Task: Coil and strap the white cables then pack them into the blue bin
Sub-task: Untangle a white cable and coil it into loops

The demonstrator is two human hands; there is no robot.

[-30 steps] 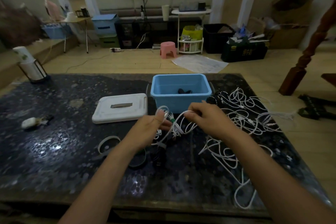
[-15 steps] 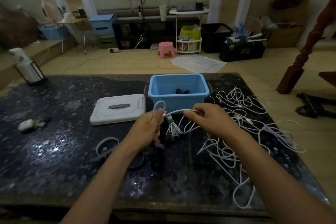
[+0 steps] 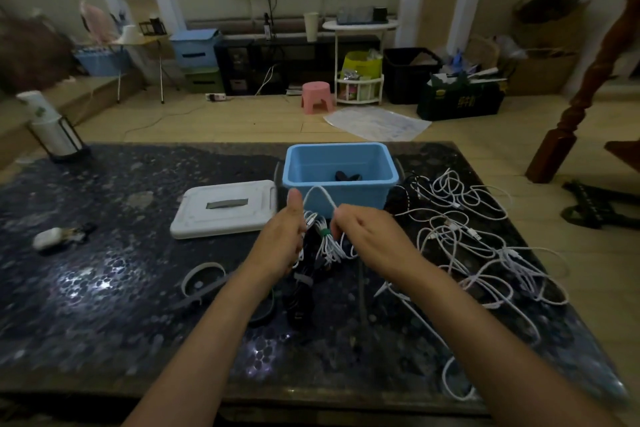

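White charging cables mostly lay loose – 1 green-tied bundle was gripped by left hand and right hand, blue plastic bin nearly empty.

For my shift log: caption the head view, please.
Both hands, left and right, coil a white cable before the blue bin.

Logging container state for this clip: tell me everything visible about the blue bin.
The blue bin is a light blue, plastic-looking rectangular tub with a rolled rim and rounded corners. It stands upright and open on the dark speckled table, at its far middle. A small dark item lies inside; no white cable is visible in it. A white lid lies flat beside it. A dark handle bracket shows at each end. Neither hand touches it.
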